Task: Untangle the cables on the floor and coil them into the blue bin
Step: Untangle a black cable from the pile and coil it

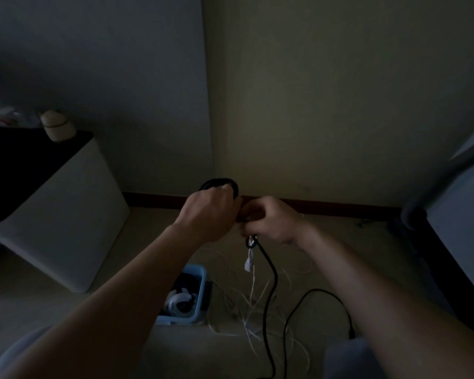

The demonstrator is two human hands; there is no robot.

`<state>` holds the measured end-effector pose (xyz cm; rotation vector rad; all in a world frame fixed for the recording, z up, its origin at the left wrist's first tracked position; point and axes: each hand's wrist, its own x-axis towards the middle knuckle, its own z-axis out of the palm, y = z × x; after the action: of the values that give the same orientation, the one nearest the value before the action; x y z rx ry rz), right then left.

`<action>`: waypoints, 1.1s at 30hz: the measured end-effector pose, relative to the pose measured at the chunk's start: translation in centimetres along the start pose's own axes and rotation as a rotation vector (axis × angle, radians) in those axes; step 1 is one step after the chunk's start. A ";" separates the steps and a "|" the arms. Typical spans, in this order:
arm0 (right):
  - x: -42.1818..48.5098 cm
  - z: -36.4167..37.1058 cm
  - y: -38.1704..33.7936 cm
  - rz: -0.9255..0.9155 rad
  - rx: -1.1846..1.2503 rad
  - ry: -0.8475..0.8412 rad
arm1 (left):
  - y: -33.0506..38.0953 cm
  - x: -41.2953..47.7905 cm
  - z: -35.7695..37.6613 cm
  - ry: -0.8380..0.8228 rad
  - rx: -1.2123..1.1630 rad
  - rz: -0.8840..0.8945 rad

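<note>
Coiling stage, by the look of it: black cable (219, 182) half wound, loops gripped in left hand (211, 212), curled round the bundle; right hand (271, 222) pinching the strand just below, white plug (247, 263) dangling beneath. Next, probably: drawing the slack tail up off the floor (361, 231), clear of white cables (253, 307) tangled there. Blue bin (201, 291) on the floor between the arms, white coil (179, 300) already inside. Dim corner: pale wall (326, 105), white cabinet (74, 220) at left, dark skirting (340, 207).

dim, underexposed | soft blur | wide-angle bending at edges
</note>
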<state>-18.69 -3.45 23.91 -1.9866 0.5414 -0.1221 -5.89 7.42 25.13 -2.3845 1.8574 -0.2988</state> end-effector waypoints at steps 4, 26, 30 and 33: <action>-0.6 -0.1 0.0 -0.045 -0.161 -0.065 | -0.4 0.6 -0.1 -0.211 -0.452 -0.080; -0.3 -1.8 1.9 0.038 -0.077 0.052 | -4.1 -0.3 0.4 -0.245 -1.266 -0.511; -0.1 -2.2 2.5 0.075 -0.004 0.012 | -4.0 -0.2 0.6 -0.218 -1.207 -0.496; -0.3 -2.1 2.5 0.096 0.096 -0.024 | -3.4 0.2 0.7 -0.203 -1.136 -0.449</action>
<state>-20.40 -5.96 22.72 -1.8632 0.6033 -0.0630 -2.48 8.07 25.14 -3.2721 1.5450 1.2557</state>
